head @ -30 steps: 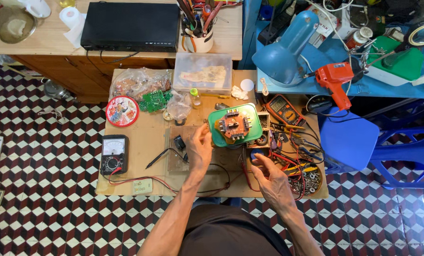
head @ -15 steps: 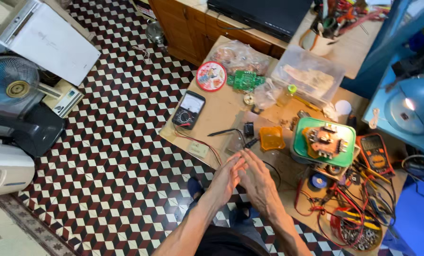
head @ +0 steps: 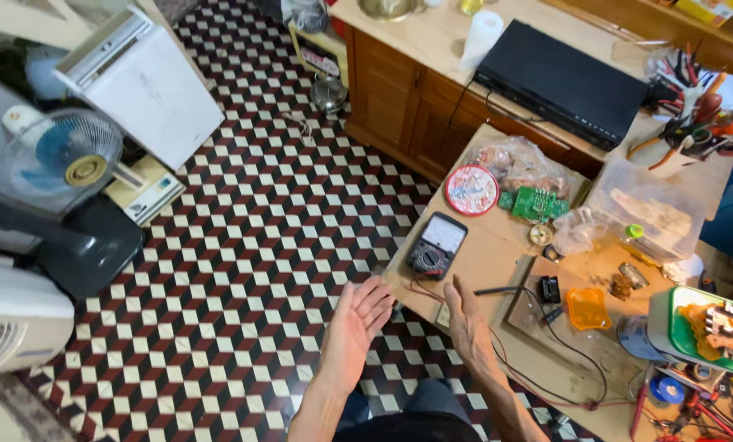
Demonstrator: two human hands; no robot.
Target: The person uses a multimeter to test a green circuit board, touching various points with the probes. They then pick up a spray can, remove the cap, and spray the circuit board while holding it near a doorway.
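My left hand [head: 352, 331]: open, palm up, fingers spread, holding nothing, over the chequered floor [head: 244, 270]. My right hand [head: 467, 323]: open, edge-on, empty, at the near edge of the wooden table [head: 497, 254]. Multimeter [head: 437, 245]: on the table at 12 o'clock from my right hand, nearby, red lead trailing. Orange dish [head: 588, 308]: at 3 o'clock. Round red tin [head: 472, 190]: further off at 12 o'clock.
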